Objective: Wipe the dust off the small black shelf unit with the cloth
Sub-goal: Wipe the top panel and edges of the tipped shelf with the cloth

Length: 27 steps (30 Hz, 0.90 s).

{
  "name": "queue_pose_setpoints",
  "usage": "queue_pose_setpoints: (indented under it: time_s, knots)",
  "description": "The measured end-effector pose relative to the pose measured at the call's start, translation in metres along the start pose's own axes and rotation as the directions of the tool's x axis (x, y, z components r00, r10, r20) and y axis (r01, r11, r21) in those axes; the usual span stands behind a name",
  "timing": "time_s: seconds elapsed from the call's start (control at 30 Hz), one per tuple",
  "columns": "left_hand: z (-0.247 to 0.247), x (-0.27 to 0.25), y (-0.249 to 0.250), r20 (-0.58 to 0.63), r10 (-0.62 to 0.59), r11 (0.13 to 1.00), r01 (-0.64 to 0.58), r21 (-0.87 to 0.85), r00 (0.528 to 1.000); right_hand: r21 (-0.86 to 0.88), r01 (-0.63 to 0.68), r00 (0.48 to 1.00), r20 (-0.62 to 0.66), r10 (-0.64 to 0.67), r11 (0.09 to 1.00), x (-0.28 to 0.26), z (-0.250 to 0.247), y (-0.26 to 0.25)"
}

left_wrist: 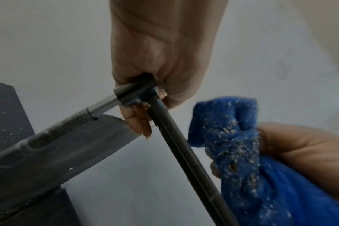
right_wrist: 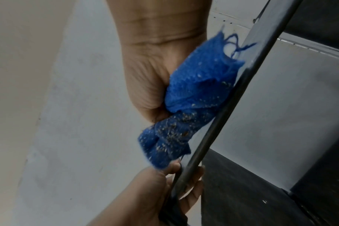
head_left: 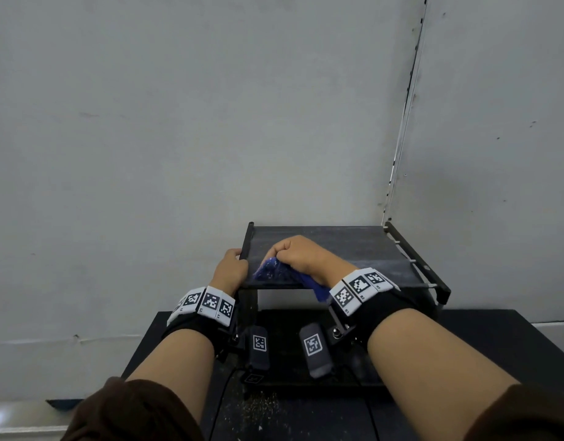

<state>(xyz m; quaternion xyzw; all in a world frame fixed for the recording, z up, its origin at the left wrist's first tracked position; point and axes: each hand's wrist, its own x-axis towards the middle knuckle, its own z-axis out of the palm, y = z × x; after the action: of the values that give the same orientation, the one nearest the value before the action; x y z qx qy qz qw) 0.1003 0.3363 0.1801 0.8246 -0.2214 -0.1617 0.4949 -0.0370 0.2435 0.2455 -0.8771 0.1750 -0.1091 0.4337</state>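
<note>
From the head view, the small black shelf unit (head_left: 354,249) stood on a dark table (head_left: 497,345) at the wall corner. The right hand (head_left: 301,254) clenched the blue cloth (head_left: 274,270) on the top board's 8 o'clock area. The left hand (head_left: 230,268) gripped the left rail. Only the wrist views showed pale grit specking the cloth (left_wrist: 232,137).

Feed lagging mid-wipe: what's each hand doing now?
Left hand: grip closed on the shelf unit's left rail.
Right hand: grip closed on the blue cloth.

Head looks down; wrists close, sharing cloth (left_wrist: 240,152)
</note>
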Motion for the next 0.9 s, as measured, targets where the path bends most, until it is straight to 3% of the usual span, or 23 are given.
queue_pose_setpoints:
  time_s: [0.07, 0.13, 0.23, 0.3, 0.4, 0.47, 0.67, 0.77, 0.83, 0.9]
  knots:
    - [-0.001, 0.002, 0.002, -0.017, 0.012, 1.000, -0.011, 0.029, 1.000, 0.064, -0.029, 0.991, -0.125, 0.037, 0.998, 0.006, -0.010, 0.006]
    - [-0.002, 0.003, 0.006, -0.035, 0.023, 0.997, -0.021, 0.069, 0.999, 0.126, -0.061, 0.950, -0.296, 0.096, 0.990, 0.014, -0.022, 0.017]
    - [-0.001, 0.005, 0.014, -0.052, 0.062, 0.992, -0.056, 0.111, 0.997, 0.008, -0.158, 0.851, -0.506, 0.140, 0.987, 0.024, -0.045, 0.041]
    - [0.002, 0.008, 0.018, -0.047, 0.087, 0.987, -0.080, 0.141, 0.995, -0.112, -0.264, 0.817, -0.553, 0.161, 0.958, 0.029, -0.058, 0.059]
    - [0.006, 0.013, 0.021, -0.046, 0.105, 0.980, -0.095, 0.176, 0.993, -0.285, -0.469, 0.825, -0.479, 0.300, 0.836, 0.033, -0.059, 0.074]
    - [0.007, 0.016, 0.022, -0.056, 0.117, 0.974, -0.103, 0.200, 0.992, -0.310, -0.478, 0.839, -0.439, 0.322, 0.822, 0.036, -0.048, 0.073]
    - [0.009, 0.023, 0.026, -0.053, 0.135, 0.962, -0.118, 0.247, 0.989, -0.366, -0.240, 0.965, -0.189, 0.180, 0.899, 0.054, -0.007, 0.045]
    - [0.010, 0.026, 0.026, -0.062, 0.134, 0.965, -0.116, 0.236, 0.989, -0.131, -0.092, 0.994, -0.070, 0.083, 0.987, 0.053, -0.007, 0.034]
    - [0.011, 0.028, 0.023, -0.075, 0.134, 0.968, -0.115, 0.222, 0.988, 0.096, -0.065, 0.991, -0.114, 0.076, 0.993, 0.053, -0.018, 0.034]
    - [0.012, 0.029, 0.020, -0.092, 0.132, 0.975, -0.112, 0.193, 0.987, 0.074, -0.070, 0.953, -0.288, 0.088, 0.995, 0.060, -0.036, 0.045]
